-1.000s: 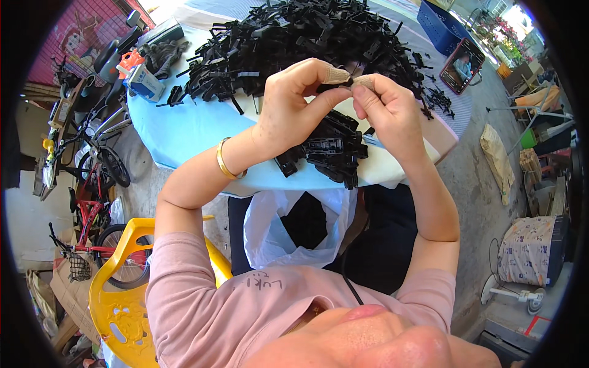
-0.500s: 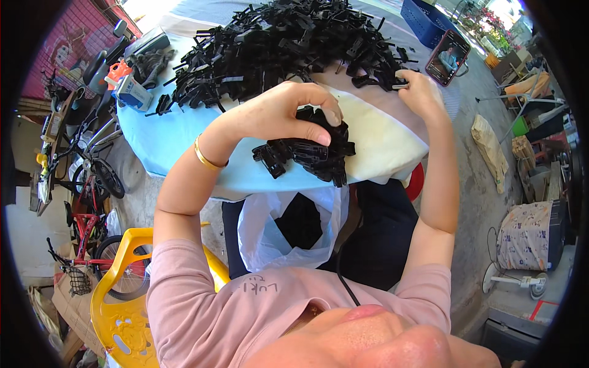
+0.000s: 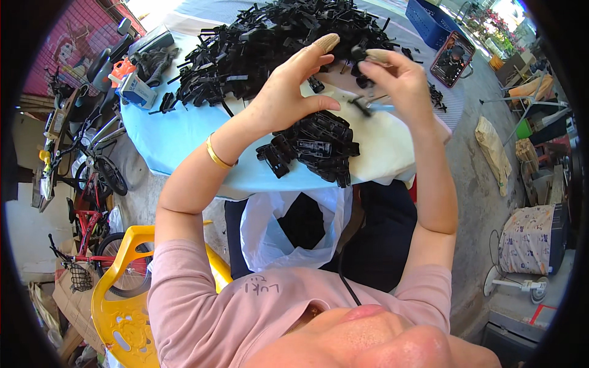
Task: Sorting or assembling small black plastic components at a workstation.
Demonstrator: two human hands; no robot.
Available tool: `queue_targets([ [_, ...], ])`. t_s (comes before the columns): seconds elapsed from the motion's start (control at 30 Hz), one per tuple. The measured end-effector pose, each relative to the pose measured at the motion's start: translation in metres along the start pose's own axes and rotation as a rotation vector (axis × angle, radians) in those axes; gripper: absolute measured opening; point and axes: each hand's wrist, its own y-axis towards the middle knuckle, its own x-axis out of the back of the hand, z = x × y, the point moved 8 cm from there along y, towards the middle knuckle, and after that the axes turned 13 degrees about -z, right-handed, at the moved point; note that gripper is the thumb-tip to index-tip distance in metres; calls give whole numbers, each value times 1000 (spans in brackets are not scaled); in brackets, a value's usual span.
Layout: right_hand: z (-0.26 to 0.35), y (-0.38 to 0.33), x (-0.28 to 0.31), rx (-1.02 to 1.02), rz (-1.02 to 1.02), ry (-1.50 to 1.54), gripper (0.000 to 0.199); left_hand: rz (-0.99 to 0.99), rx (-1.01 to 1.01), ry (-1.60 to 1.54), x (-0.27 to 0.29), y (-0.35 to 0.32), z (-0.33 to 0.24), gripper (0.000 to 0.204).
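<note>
My left hand [image 3: 285, 89] hovers above the table with its fingers stretched and thumb apart, holding nothing; a tan cover caps one fingertip. My right hand [image 3: 402, 80] is closed, pinching a small black plastic part [image 3: 359, 56] between thumb and a covered fingertip. Below that hand is a blurred dark piece [image 3: 361, 107] beside a thin light-blue strip; whether the hand holds these I cannot tell. A small stack of black plastic parts [image 3: 316, 147] lies at the table's near edge, under my left hand. Behind both hands spreads a large heap of similar parts [image 3: 245, 58].
The cloth-covered table [image 3: 165, 144] also carries a small blue-and-white box [image 3: 136, 91], a phone [image 3: 452, 58] and a blue basket [image 3: 427, 23]. A white plastic bag [image 3: 257, 230] with black contents is open at my lap. A yellow chair [image 3: 126, 306] stands at left.
My left hand has lifted off the small stack, moved up and opened. My right hand has come left from the heap's right edge, with a black part now in its fingers.
</note>
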Motion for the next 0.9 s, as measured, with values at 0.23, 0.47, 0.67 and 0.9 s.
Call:
queue_targets([
  [0.23, 12, -21, -35, 16, 73, -32, 28, 127, 75, -17, -2, 0, 0, 82],
  [0.47, 22, -29, -36, 55, 28, 98, 27, 130, -13, 10, -4, -4, -15, 69],
  [0.67, 22, -21, -28, -70, 91, 409, 21, -57, 63, -301, 8, 2, -8, 42],
  [0.9, 38, -35, -40, 122, 119, 66, 19, -31, 68, -331, 7, 1, -7, 32],
])
